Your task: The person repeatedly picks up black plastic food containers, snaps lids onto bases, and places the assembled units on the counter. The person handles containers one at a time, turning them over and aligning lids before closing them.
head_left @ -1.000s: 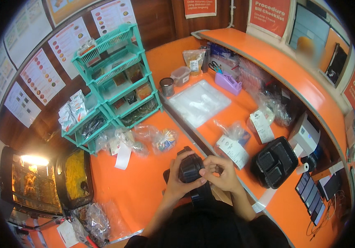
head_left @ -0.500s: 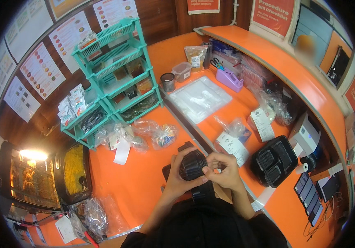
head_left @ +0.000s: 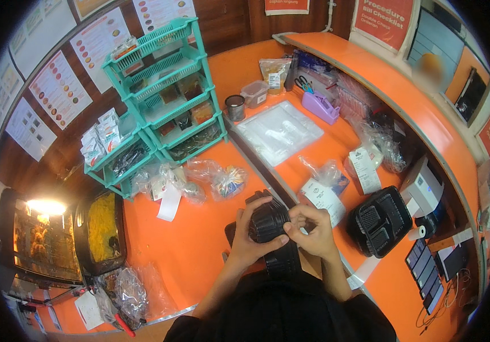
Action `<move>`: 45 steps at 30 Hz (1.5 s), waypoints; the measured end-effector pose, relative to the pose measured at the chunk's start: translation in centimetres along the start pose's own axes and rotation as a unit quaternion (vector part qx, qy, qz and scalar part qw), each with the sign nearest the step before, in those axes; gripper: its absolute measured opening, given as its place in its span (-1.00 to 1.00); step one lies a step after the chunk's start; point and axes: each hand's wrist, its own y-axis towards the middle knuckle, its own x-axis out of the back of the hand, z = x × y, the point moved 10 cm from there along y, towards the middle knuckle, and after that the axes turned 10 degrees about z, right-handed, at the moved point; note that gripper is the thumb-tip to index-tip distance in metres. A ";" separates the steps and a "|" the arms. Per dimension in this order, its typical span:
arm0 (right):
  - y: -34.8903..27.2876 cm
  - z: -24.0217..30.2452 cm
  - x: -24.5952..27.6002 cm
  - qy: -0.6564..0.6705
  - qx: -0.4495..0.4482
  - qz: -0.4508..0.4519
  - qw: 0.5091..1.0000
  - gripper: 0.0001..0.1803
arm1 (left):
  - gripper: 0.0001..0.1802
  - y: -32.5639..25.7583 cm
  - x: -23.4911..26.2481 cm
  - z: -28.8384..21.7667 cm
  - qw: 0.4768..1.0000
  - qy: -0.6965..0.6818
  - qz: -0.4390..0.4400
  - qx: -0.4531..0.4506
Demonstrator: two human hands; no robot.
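In front of my body, a stack of nested black plastic tubs point(head_left: 269, 221) with ridged sides sits in my left hand point(head_left: 246, 244). The left fingers wrap over its far side, and the thumb presses along the near side. My right hand point(head_left: 315, 231) is closed in a pinch at the right rim of the same stack, thumb and forefinger against the edge. Whether one tub has come apart from the others cannot be seen. More black plastic containers point(head_left: 283, 261) lie under and just behind my hands, partly hidden by my wrists and dark clothing.
Bagged goods with a paper slip point(head_left: 169, 200) lie before a teal rack point(head_left: 153, 91). To the right are a bag with a receipt point(head_left: 322, 199), stacked black compartment trays point(head_left: 379, 219), and a purple tape dispenser point(head_left: 320, 107). A lit food warmer point(head_left: 48, 239) stands left.
The view has shifted slightly. Both hands stay on the tub stack; the right fingers have moved a little along its rim, still pinching.
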 end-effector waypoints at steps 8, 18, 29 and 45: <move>0.0 0.0 -1.2 -0.014 -0.067 0.055 0.996 -0.91 | -0.13 -0.6 0.8 -0.5 0.998 0.009 -0.061 -0.024; -1.1 -0.2 0.8 -0.070 -0.022 -0.195 0.978 -0.79 | -0.06 -1.2 -0.3 -2.7 0.965 0.248 -0.073 -0.041; -17.4 14.3 14.4 -0.298 0.096 -0.464 0.829 -0.85 | 0.07 -3.0 8.7 -2.8 0.973 -0.085 -0.173 -0.124; -27.1 3.7 31.4 -0.112 0.253 -0.453 0.847 -0.74 | -0.07 -4.3 11.3 1.5 0.973 -0.082 -0.195 -0.096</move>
